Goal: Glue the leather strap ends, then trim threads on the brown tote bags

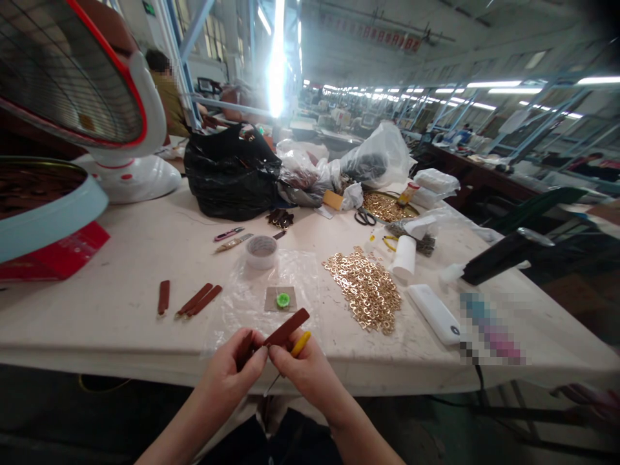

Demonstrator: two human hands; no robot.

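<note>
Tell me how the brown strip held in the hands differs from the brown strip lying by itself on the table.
The held strip is up between the left hand and right hand; the lone strip lies on the table.
The held strip slants up to the right; the lone strip points almost straight away from the person.
Fingers cover the held strip's lower end; the lone strip's near end shows a small metal piece.
Both are narrow and reddish brown.

Factory hall, rows of ceiling light tubes [494,84] receding. Bright vertical light [277,61] upper middle. Blue metal frames [196,29] left and right. Red-lettered banner [387,37] high up. Windows [213,42] upper left. Floor [416,426] dark beneath surface [121,258].
</note>
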